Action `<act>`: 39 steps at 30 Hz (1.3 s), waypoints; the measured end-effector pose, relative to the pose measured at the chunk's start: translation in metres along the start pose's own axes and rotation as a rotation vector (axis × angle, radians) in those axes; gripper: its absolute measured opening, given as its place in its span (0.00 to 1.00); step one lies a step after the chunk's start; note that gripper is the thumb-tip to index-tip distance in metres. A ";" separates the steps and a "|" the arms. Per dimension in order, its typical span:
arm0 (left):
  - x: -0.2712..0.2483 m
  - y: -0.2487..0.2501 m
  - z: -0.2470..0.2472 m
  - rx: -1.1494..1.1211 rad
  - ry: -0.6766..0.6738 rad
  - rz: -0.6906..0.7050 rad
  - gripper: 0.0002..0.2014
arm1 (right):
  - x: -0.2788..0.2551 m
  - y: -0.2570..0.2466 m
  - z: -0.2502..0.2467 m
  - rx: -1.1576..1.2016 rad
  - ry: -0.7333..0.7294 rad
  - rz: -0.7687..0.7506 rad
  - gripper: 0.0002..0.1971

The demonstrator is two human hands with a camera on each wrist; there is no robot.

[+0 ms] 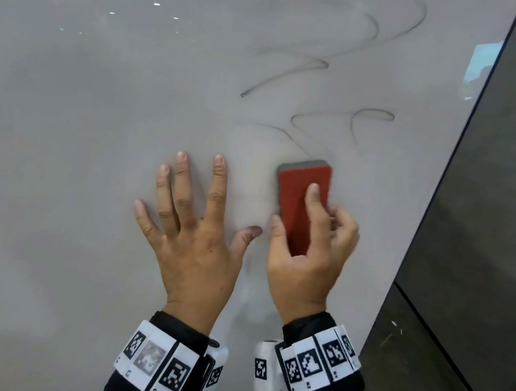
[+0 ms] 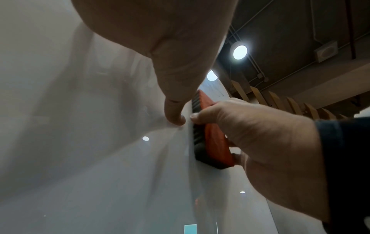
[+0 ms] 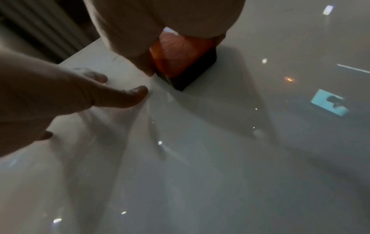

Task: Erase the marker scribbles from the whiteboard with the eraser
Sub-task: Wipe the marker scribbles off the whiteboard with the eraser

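I am bracing my left hand flat on the whiteboard, fingers spread and straight, holding nothing. Just beside it, my right hand is gripping the red eraser, felt face pressed to the board. Above it the marker scribbles are looping upward, so I should be keeping the felt flat and sweeping in overlapping passes. I am finding no readable brand or writing anywhere.

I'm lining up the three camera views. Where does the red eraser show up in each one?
Head: eraser, right of centre, gripped by the right hand.
Left wrist: eraser, centre-right, seen edge-on against the whiteboard.
Right wrist: eraser, upper centre.
Shared landmark: the left hand's thumb beside it.
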State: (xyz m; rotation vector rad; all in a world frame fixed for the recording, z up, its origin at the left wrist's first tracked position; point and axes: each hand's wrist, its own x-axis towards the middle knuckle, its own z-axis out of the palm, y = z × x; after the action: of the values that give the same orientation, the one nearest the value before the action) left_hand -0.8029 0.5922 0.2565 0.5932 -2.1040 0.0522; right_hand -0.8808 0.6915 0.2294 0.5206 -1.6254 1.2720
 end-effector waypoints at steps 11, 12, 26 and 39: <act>0.027 -0.007 -0.023 0.000 -0.053 -0.007 0.63 | 0.012 0.001 0.002 0.050 0.126 0.154 0.31; 0.027 -0.007 -0.022 0.010 -0.065 0.000 0.64 | 0.002 -0.007 0.006 0.038 0.067 0.074 0.31; 0.023 -0.013 -0.017 0.029 -0.060 0.037 0.60 | 0.001 -0.019 0.010 -0.003 -0.021 -0.096 0.27; 0.022 -0.011 -0.034 -0.099 -0.083 0.039 0.51 | 0.010 -0.036 0.008 0.070 -0.085 -0.022 0.29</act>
State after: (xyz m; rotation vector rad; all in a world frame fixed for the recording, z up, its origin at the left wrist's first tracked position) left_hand -0.7821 0.5826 0.2916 0.5030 -2.1850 -0.0558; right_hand -0.8602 0.6738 0.2558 0.6419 -1.6457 1.3100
